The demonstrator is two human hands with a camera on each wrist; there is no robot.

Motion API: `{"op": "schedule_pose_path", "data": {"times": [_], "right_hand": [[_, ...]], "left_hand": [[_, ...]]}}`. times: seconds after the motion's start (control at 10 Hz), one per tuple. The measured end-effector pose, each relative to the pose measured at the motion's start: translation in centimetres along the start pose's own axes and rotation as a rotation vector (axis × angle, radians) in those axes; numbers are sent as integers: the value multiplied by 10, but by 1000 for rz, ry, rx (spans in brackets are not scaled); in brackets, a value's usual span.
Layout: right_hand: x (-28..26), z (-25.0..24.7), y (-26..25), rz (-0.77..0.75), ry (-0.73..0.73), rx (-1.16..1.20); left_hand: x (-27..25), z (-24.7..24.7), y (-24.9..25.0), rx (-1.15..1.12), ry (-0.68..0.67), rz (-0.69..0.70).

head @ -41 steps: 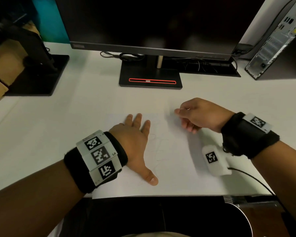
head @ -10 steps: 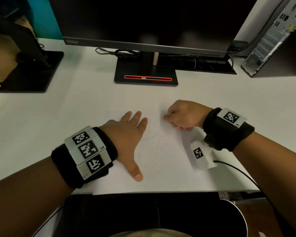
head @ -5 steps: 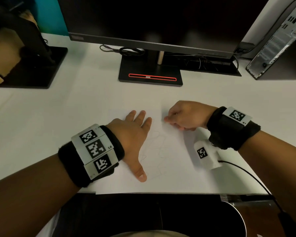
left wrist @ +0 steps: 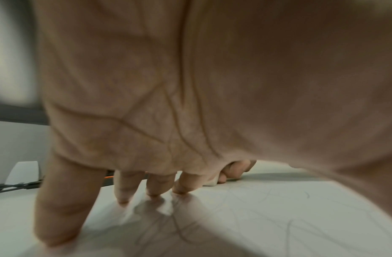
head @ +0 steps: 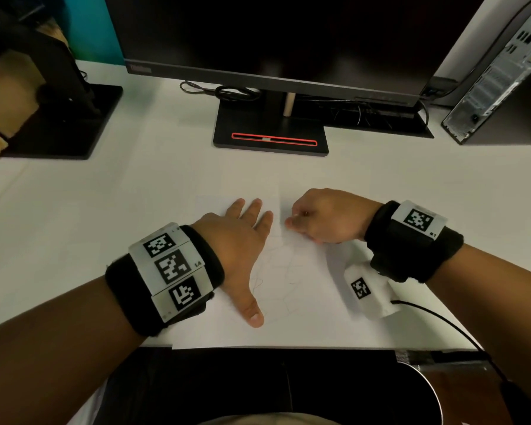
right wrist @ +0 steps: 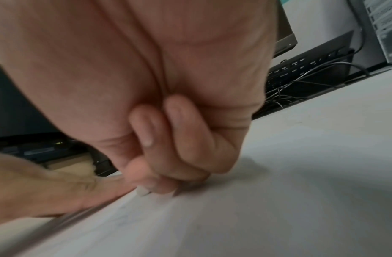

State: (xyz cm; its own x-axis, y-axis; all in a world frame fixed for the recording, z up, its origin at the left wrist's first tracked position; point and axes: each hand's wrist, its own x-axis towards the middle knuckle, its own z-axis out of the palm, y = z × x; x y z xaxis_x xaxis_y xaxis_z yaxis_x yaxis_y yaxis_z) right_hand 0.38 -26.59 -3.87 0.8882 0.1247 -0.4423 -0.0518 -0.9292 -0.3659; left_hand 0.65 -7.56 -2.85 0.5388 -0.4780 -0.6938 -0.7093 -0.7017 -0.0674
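Observation:
A white sheet of paper (head: 304, 302) with faint pencil lines lies at the near edge of the white desk (head: 135, 185). My left hand (head: 239, 240) lies flat on its left part, fingers spread and straight, fingertips (left wrist: 124, 194) pressing the paper (left wrist: 256, 217). My right hand (head: 322, 219) is curled into a fist on the sheet just right of the left fingertips. It pinches a small white eraser-like piece (right wrist: 143, 192) against the paper (right wrist: 234, 217). The left wrist view shows that piece (left wrist: 210, 182) under the right fingers (left wrist: 236, 167).
A dark monitor (head: 273, 41) on a black stand (head: 270, 130) stands behind the paper, with a keyboard (head: 380, 118) and cables behind it. A computer tower (head: 500, 72) is at the far right, another black stand (head: 65, 118) at the far left. A thin cable (head: 442, 320) trails from my right wrist.
My right hand has closed tighter and shifted a little left, close to the left fingertips. The left hand stays flat on the paper.

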Motion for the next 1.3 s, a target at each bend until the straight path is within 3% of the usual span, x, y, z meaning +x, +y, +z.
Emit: {"op": "schedule_pose_path", "data": {"times": [0.1, 0.3, 0.4, 0.5, 0.6, 0.7, 0.9, 1.0, 1.1, 1.2, 1.3], "right_hand": [[4, -7, 6, 68, 33, 61], [3, 0, -4, -8, 4, -9], [7, -10, 2, 51, 51, 24], [8, -5, -4, 12, 69, -48], [6, 0, -8, -23, 8, -41], [10, -10, -1, 54, 42, 1], [10, -3, -8, 4, 9, -31], [14, -14, -2, 76, 52, 21], [16, -7, -7, 13, 61, -64], [15, -8, -6, 9, -13, -25], [18, -16, 0, 49, 32, -6]], "left_hand": [[-1, 0, 1, -2, 0, -1], [-1, 1, 0, 4, 8, 3], [-1, 1, 0, -2, 10, 6], [-1, 2, -1, -5, 15, 6], [1, 2, -1, 8, 21, 5], [0, 2, -1, -3, 14, 4], [0, 2, -1, 2, 22, 5], [0, 2, -1, -9, 20, 8], [0, 3, -2, -4, 25, 11], [0, 2, -2, -3, 23, 12], [0, 2, -2, -11, 22, 10]]}}
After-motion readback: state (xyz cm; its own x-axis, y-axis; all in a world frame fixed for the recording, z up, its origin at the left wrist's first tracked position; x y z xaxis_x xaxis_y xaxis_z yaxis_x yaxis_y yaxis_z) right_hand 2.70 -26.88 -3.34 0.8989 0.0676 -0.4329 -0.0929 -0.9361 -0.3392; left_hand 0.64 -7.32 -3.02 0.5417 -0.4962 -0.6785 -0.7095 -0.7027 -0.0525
